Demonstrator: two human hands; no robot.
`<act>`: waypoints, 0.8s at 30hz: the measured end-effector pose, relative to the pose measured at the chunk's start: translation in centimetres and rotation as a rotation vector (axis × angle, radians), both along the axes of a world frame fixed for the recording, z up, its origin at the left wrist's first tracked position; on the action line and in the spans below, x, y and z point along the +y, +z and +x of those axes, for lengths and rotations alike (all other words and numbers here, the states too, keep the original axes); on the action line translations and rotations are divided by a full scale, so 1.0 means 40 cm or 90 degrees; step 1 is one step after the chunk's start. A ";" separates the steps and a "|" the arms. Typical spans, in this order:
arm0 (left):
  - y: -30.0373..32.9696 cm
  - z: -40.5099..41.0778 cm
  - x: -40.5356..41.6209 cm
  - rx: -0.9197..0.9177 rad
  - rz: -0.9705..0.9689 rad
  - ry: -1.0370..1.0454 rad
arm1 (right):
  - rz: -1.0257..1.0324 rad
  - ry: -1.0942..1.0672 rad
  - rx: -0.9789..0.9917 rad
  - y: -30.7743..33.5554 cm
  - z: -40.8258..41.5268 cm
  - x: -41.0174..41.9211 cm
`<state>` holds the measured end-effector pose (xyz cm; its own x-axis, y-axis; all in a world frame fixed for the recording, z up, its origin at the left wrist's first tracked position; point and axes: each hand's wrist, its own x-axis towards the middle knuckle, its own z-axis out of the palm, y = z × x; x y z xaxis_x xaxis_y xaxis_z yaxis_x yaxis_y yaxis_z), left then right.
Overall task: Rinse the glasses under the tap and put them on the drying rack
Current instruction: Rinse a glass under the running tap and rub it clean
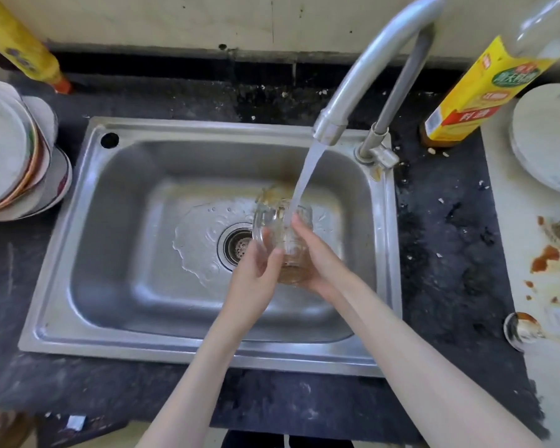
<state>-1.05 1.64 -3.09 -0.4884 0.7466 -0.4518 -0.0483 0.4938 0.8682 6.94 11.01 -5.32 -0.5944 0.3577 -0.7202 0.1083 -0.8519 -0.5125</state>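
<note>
I've got the glass (283, 240) over the sink (117, 202), at 3 o'clock of the drain (238, 245), left hand (256, 270) and right hand (317, 260) both wrapped around it under the tap (362, 82) stream; best tilt and rotate to flush the brown residue.

Glass (283, 240) over sink (110, 221) — beneath tap (369, 69)

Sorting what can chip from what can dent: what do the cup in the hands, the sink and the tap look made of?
Cup: clear glass by the look, since the fingers show through its wall; clear plastic can't be ruled out.
Sink: brushed stainless steel, grey with soft reflections and pressed corners.
Tap: satin-finish metal, probably steel, with a dull even sheen.
</note>
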 end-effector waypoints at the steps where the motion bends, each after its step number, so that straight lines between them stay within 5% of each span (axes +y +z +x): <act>1: 0.001 0.008 -0.004 -0.010 0.004 -0.014 | -0.016 -0.009 0.001 -0.004 0.000 -0.002; 5: -0.002 0.014 -0.006 -0.034 0.010 -0.019 | 0.016 -0.013 -0.040 -0.008 0.003 -0.003; 17: 0.011 -0.032 0.052 -0.133 0.045 0.110 | 0.464 0.113 -0.139 0.018 0.061 -0.017; 24: 0.020 -0.040 0.060 -0.081 0.010 0.095 | 0.593 0.222 -0.163 0.022 0.065 -0.017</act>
